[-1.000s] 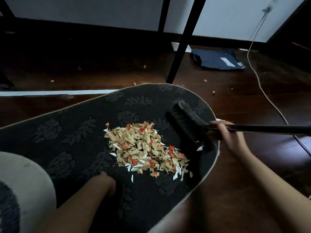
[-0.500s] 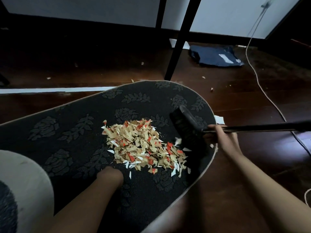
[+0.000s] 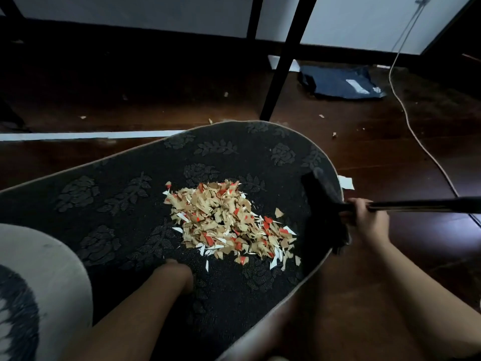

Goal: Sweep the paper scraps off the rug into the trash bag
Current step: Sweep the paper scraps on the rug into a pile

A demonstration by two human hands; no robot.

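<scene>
Gripping the broom handle (image 3: 421, 205) low down, just behind the head, the right hand (image 3: 364, 217) has drawn the broom (image 3: 322, 212) back toward the rug's near right edge; a second ago the bristles stood closer in against the scraps, and now a strip of bare pile shows between them and the heap. Just left of that hand the paper scraps (image 3: 229, 222) lie in one tight mound of tan, red and white bits, with a few loose flakes trailing toward the bristles. Farther left, the left hand (image 3: 177, 274) presses down on the rug (image 3: 117, 194) beside the heap; it seems fisted, but its fingers are hidden, so I cannot tell its state. It has barely shifted. Well beyond the right hand, past a table leg (image 3: 281, 74), a dark blue bag (image 3: 341, 82) lies flat on the wooden floor (image 3: 390, 157), probably the trash bag. To my eye the gathering is nearly done, and this pull-back reads as winding up another stroke; nothing has reached the bag yet.
</scene>
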